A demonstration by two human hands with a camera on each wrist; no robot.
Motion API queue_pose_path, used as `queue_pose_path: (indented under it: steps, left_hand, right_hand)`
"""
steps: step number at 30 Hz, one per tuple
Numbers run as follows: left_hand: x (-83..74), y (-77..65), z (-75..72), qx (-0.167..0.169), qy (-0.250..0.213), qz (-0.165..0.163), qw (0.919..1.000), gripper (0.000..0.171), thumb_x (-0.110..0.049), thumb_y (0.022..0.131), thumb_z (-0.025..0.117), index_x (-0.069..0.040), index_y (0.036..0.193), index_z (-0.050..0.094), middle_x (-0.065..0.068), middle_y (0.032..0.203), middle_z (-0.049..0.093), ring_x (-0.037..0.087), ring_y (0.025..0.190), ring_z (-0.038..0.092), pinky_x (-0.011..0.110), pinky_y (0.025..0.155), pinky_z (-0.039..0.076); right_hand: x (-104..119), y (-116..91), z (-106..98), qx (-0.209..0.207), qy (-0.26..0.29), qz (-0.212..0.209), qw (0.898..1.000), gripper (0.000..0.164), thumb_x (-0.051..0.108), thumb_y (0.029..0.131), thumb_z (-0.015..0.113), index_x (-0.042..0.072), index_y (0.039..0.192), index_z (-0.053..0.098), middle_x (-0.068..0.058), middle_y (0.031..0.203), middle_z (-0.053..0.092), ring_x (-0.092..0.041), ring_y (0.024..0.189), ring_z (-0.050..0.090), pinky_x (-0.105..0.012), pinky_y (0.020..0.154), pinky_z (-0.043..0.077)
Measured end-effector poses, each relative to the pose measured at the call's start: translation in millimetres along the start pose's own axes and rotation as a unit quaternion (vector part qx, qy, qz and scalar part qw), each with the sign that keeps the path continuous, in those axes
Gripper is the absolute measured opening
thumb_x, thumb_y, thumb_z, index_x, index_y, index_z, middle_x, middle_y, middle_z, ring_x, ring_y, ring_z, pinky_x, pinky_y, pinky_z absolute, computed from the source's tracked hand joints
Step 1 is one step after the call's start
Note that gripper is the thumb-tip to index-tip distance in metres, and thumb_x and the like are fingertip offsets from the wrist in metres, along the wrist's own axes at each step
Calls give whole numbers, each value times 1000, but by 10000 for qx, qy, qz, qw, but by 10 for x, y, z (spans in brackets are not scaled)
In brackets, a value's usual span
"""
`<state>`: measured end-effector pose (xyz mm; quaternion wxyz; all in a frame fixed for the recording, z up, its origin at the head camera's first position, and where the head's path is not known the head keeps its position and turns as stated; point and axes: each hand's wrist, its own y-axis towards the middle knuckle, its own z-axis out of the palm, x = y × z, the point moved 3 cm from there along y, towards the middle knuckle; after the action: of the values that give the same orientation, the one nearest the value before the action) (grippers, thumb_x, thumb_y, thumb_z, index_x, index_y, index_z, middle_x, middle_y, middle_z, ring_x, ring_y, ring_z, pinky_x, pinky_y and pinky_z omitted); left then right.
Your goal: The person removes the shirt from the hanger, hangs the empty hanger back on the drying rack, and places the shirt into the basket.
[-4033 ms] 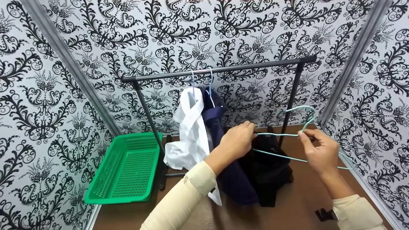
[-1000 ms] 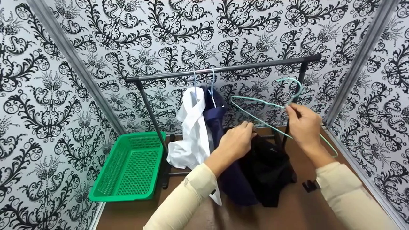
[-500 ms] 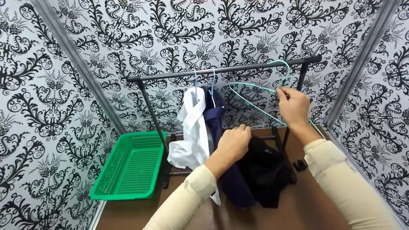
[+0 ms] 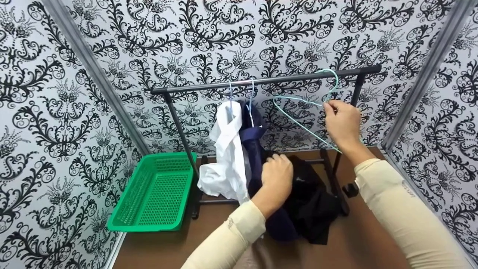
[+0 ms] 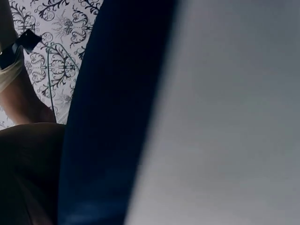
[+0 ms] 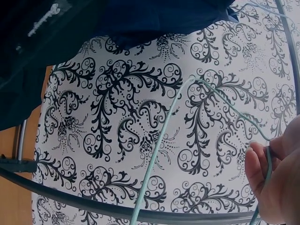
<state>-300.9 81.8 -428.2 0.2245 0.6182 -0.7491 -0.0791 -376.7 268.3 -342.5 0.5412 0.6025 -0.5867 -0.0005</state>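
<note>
My right hand pinches a mint-green wire hanger at its neck. The hanger bears no garment, and its hook lies over the rail near the right end. Lower down, the fingers of my left hand curl at the top of a black garment with a small pale logo, seen in the right wrist view. Left of that hand hang a navy garment and a white garment, each on a pale hanger. Blurred navy and white cloth hides much of the left wrist view.
A green plastic basket stands at the left, beside the rack's left post. The rack's right post rises behind my right hand. A small black object lies on the brown surface. Patterned walls enclose the back and sides.
My right hand has raised the green hanger up and left, out of my left hand's reach, bringing its hook onto the rail. My left hand has just shifted slightly down.
</note>
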Motion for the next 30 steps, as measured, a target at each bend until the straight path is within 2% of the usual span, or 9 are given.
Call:
queue_pose_path:
  steps: [3,6,11,15,18,21,23,27,30]
  left_hand:
    - [-101,-63,172,-237,102,-91,9996,8,-20,100,60,-18,98,67,-1,95,70,14,85,70,25,68,56]
    - [-180,-98,398,-870,210,-321,9955,5,-18,96,61,-17,94,65,-2,90,68,12,81,67,23,71,52]
    - [-203,-93,709,-2205,696,-780,9698,5,-20,90,57,-19,87,61,-6,82,61,8,78,59,22,77,45]
    - [-172,-69,886,-2753,518,-986,9549,5,-18,88,58,-20,84,59,-5,78,60,8,73,60,19,73,46]
    - [-148,-60,1010,-2480,81,-788,9655,5,-18,87,65,-19,86,61,-5,80,64,9,74,64,19,72,50]
    - [-138,-73,1125,-1830,-587,-383,9806,19,-22,84,79,-18,94,64,-2,88,67,13,81,68,22,79,55]
    - [-144,-89,1188,-1446,-1107,-138,9832,30,-29,83,85,-14,99,64,1,94,68,18,87,69,26,86,55]
    - [-197,-124,1287,-714,-1934,212,9783,53,-50,89,81,-10,120,66,11,117,70,27,109,70,33,101,55]
    - [-279,-141,1370,123,-2687,323,9626,77,-60,89,79,-9,142,60,22,145,62,36,133,64,39,113,52]
  right_hand:
    - [-9,9,2,64,30,55,10000,22,13,103,67,-3,112,80,-23,112,80,-41,97,77,-48,91,58]
    - [-11,20,4,154,70,81,9998,23,12,103,67,-4,114,79,-24,116,79,-43,104,77,-53,96,59]
    - [-6,21,27,322,-51,-50,9995,27,10,103,66,-6,123,75,-27,118,78,-46,102,77,-57,94,60]
    - [1,-9,30,318,-229,-200,9990,33,11,102,67,-6,130,71,-29,119,77,-49,106,75,-62,99,55]
    - [23,-40,22,302,-225,-262,9989,35,12,101,67,-5,132,70,-28,120,76,-48,110,70,-62,101,51]
    - [52,-67,19,302,-137,-303,9990,37,11,101,66,-6,134,68,-28,120,74,-47,110,66,-61,100,49]
    - [72,-86,22,267,-72,-348,9990,39,11,100,67,-6,135,67,-27,121,73,-46,113,64,-60,101,48]
    - [119,-151,17,121,110,-549,9984,41,13,100,69,-6,136,65,-28,127,70,-46,121,60,-59,108,45]
    - [154,-220,9,-66,247,-989,9948,36,11,99,69,-6,131,67,-27,127,70,-45,123,60,-58,112,45]
